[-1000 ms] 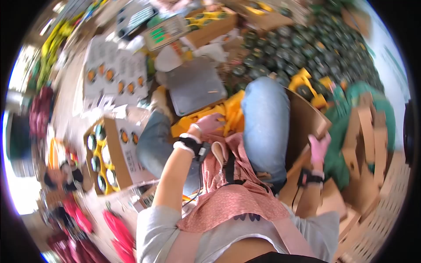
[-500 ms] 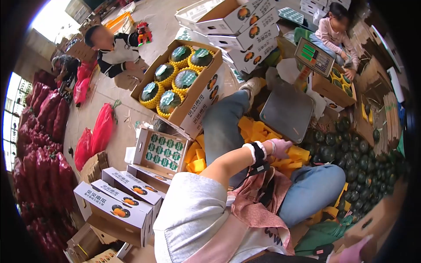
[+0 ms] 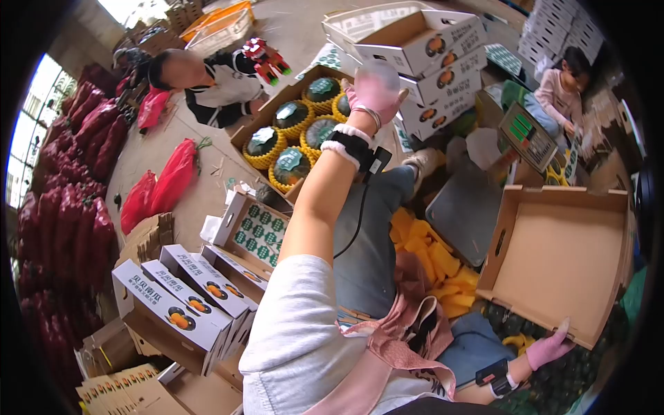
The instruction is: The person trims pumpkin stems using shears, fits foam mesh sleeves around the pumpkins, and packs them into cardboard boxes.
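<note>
My left hand (image 3: 373, 104), in a pink glove, is stretched out over the right side of a cardboard box (image 3: 238, 131) of dark green pumpkins (image 3: 290, 114). The pumpkins sit in yellow foam nets with green labels. Thumb and a finger show spread apart; a blurred patch covers the hand's middle. My right hand (image 3: 548, 349), also gloved in pink, grips the lower edge of a bare cardboard tray (image 3: 553, 256). The tray is tilted, its brown inside facing me, above loose dark pumpkins (image 3: 508, 325).
White printed boxes (image 3: 443, 76) are stacked ahead. A scale (image 3: 465, 214) with a lit display stands before me, beside yellow foam nets (image 3: 429, 256). More boxes (image 3: 183, 297) lie at left. One child (image 3: 214, 90) holds a red toy; another (image 3: 560, 97) sits at right.
My left hand has moved from the foam nets forward and left to the pumpkin box. My right hand has come into fuller view with the cardboard tray. The view has shifted.
</note>
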`<state>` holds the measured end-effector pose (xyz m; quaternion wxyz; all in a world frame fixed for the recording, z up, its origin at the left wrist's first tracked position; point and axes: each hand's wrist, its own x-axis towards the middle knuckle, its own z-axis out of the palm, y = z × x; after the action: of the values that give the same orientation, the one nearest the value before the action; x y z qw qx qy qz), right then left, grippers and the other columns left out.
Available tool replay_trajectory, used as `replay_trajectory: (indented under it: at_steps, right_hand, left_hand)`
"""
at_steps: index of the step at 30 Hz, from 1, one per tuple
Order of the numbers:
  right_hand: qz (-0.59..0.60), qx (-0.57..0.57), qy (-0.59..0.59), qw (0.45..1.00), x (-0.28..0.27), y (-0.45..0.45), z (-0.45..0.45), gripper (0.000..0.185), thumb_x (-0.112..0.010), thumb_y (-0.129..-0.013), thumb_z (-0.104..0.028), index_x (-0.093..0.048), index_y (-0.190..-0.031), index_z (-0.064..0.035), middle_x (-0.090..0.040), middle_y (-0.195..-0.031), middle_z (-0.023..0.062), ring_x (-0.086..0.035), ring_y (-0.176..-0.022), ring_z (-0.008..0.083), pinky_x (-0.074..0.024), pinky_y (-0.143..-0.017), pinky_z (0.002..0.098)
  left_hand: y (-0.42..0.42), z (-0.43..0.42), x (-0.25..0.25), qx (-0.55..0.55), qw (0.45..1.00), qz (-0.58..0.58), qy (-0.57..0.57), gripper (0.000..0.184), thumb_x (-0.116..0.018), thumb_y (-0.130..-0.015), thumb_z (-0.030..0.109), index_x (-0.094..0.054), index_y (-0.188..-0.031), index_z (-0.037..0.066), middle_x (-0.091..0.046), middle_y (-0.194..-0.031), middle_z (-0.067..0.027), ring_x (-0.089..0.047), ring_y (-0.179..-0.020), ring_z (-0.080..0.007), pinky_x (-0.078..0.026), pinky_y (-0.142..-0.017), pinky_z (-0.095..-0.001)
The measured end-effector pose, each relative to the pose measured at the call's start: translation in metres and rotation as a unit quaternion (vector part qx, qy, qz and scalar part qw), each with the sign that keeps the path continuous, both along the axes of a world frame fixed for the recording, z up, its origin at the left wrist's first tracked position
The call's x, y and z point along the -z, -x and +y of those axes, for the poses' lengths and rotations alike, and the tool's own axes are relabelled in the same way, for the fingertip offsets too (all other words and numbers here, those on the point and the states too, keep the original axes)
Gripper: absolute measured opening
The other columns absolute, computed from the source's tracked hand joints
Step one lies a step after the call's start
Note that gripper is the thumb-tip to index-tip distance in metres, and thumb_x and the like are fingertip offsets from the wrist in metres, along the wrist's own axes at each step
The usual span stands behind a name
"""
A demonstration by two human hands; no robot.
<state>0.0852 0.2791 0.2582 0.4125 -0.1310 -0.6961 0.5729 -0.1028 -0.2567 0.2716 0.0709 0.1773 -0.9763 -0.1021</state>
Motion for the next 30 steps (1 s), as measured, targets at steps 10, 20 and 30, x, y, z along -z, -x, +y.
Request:
replay_trajectory:
  at_steps: [10, 20, 30]
  right_hand:
    - [-0.066, -0.005, -0.115, 0.991, 0.002, 0.017, -0.010, 0.052, -0.062, -0.085, -0.021, -0.041, -0.121, 0.0084, -0.052, -0.118, 0.0186, -0.055, -0.103, 0.0246, -0.0459, -0.089, 0.0345]
    - [-0.038, 0.026, 0.049, 0.998, 0.005, 0.000, 0.009, 0.050, -0.063, -0.083, -0.022, -0.043, -0.118, 0.0080, -0.052, -0.118, 0.0198, -0.056, -0.102, 0.0264, -0.0471, -0.087, 0.0362]
    - [-0.086, 0.025, -0.062, 0.994, 0.001, 0.003, -0.019, 0.046, -0.064, -0.084, -0.019, -0.044, -0.113, 0.0103, -0.054, -0.115, 0.0202, -0.056, -0.100, 0.0244, -0.0480, -0.085, 0.0343]
  left_hand:
    - [0.002, -0.029, 0.063, -0.065, 0.997, -0.040, -0.020, 0.087, -0.035, -0.083, 0.065, -0.029, -0.140, 0.000, -0.023, -0.147, -0.0210, -0.017, -0.138, -0.0354, -0.018, -0.111, -0.0437]
    - [-0.031, -0.141, 0.062, 0.149, 0.979, -0.051, 0.128, 0.058, -0.036, -0.090, 0.043, -0.038, -0.133, 0.004, -0.036, -0.137, -0.0284, -0.036, -0.128, -0.0401, -0.032, -0.105, -0.0434]
    - [-0.063, -0.177, 0.084, -0.174, 0.974, -0.129, -0.064, 0.094, -0.036, -0.079, 0.072, -0.017, -0.144, 0.007, -0.010, -0.148, -0.0250, -0.011, -0.137, -0.0411, -0.014, -0.112, -0.0436]
